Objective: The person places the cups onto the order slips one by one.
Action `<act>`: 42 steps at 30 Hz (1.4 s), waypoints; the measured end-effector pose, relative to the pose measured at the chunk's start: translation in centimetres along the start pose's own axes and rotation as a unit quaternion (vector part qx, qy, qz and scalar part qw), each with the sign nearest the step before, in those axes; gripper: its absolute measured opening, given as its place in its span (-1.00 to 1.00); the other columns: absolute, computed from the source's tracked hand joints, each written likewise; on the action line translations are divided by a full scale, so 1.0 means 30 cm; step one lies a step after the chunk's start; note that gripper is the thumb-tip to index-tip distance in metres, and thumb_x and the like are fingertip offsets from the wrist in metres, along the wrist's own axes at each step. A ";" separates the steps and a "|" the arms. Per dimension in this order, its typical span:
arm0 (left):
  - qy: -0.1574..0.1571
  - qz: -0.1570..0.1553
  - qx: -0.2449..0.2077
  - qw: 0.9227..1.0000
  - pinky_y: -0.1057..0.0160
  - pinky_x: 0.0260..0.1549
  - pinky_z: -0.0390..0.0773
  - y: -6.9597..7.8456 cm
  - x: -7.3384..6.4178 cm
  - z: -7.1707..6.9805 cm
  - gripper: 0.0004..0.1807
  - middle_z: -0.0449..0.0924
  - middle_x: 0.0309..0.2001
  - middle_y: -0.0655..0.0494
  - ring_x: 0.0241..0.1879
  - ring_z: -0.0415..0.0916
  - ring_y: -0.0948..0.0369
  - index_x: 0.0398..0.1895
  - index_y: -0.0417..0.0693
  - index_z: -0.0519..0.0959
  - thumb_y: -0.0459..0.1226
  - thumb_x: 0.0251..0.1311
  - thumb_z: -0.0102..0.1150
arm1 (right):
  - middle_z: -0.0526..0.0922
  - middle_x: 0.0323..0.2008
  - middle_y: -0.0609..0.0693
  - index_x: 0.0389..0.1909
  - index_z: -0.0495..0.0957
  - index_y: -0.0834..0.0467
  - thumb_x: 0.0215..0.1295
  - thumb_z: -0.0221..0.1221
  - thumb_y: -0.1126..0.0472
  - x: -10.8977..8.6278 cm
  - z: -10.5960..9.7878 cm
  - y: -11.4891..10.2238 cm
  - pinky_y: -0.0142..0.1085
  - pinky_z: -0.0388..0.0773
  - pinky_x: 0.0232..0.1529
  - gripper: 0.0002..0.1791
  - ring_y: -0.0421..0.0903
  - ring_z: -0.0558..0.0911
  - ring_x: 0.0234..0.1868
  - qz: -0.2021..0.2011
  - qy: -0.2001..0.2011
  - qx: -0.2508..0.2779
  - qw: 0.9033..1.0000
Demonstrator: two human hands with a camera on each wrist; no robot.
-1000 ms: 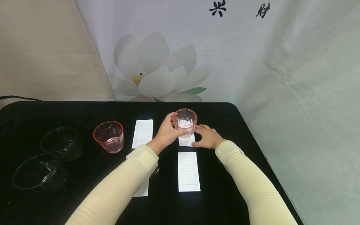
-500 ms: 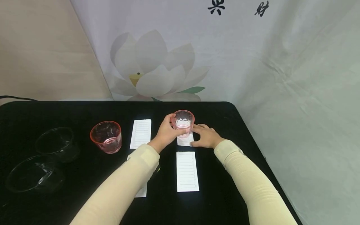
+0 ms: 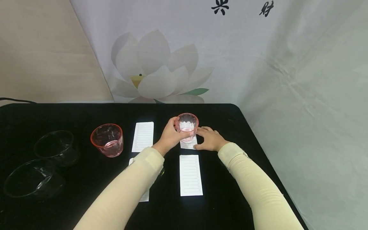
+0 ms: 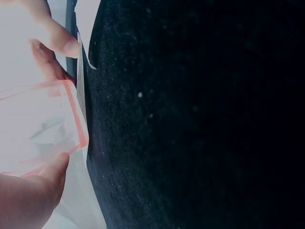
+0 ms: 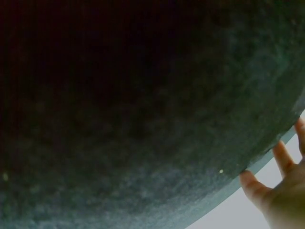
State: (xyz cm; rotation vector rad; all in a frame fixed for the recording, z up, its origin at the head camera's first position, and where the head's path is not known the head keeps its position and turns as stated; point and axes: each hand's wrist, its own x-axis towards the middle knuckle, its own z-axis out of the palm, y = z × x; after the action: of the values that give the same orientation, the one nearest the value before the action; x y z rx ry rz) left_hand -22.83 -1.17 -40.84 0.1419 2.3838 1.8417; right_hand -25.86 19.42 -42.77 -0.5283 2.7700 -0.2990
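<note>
My left hand (image 3: 169, 135) grips a pink-tinted glass (image 3: 187, 127), thumb on its near side. The glass is upright over a white lined paper slip (image 3: 188, 145) at the back right. In the left wrist view the glass (image 4: 43, 129) appears sideways, with the thumb against it. Just right of it, my right hand (image 3: 211, 140) rests palm down, fingers spread, its thumb at the slip's edge and fingertips close to the glass. Whether those fingertips touch the glass, I cannot tell. The right wrist view catches only part of the right hand (image 5: 281, 191).
Another lined slip (image 3: 191, 175) lies in front, one (image 3: 143, 137) at the back left, and one (image 3: 145, 196) partly under the left forearm. A second pink glass (image 3: 109, 143) and two clear glasses stand left. The black table (image 3: 230, 198) ends at a fabric backdrop (image 3: 244, 57).
The head view has shifted slightly. The gripped pink glass is a touch lower over its slip. My right hand has stayed in about the same place beside it.
</note>
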 end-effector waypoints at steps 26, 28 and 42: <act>-0.002 0.011 0.008 1.000 0.01 0.26 0.39 -0.002 0.008 0.035 -0.06 0.27 0.31 -0.09 0.24 0.30 -0.02 0.39 -0.14 0.13 -0.26 -0.04 0.48 | 0.28 0.41 0.01 0.45 0.21 0.02 0.05 0.23 -0.27 -0.010 -0.012 -0.007 0.17 0.09 0.39 -0.05 0.07 0.09 0.45 0.016 -0.009 -0.005 1.000; -0.002 0.010 0.011 1.000 0.01 0.25 0.39 -0.001 0.009 0.038 -0.06 0.28 0.31 -0.09 0.23 0.30 -0.01 0.39 -0.14 0.14 -0.26 -0.05 0.48 | 0.28 0.42 0.01 0.45 0.20 0.02 0.06 0.22 -0.27 -0.013 -0.014 -0.009 0.18 0.09 0.39 -0.06 0.07 0.09 0.45 0.016 -0.010 -0.006 1.000; -0.003 -0.003 0.034 0.999 -0.02 0.25 0.38 0.013 0.014 0.044 -0.03 0.27 0.33 -0.11 0.25 0.29 -0.04 0.40 -0.14 0.13 -0.22 -0.07 0.49 | 0.27 0.42 0.03 0.45 0.20 0.03 0.06 0.22 -0.27 -0.016 -0.011 -0.004 0.18 0.10 0.39 -0.05 0.07 0.09 0.45 0.015 -0.002 -0.007 1.000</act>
State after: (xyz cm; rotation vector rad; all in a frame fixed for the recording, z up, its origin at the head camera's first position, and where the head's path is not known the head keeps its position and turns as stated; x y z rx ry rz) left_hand -23.04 0.26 -40.81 0.1461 2.4417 1.7564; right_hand -25.50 19.55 -42.32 -0.4912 2.7746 -0.2708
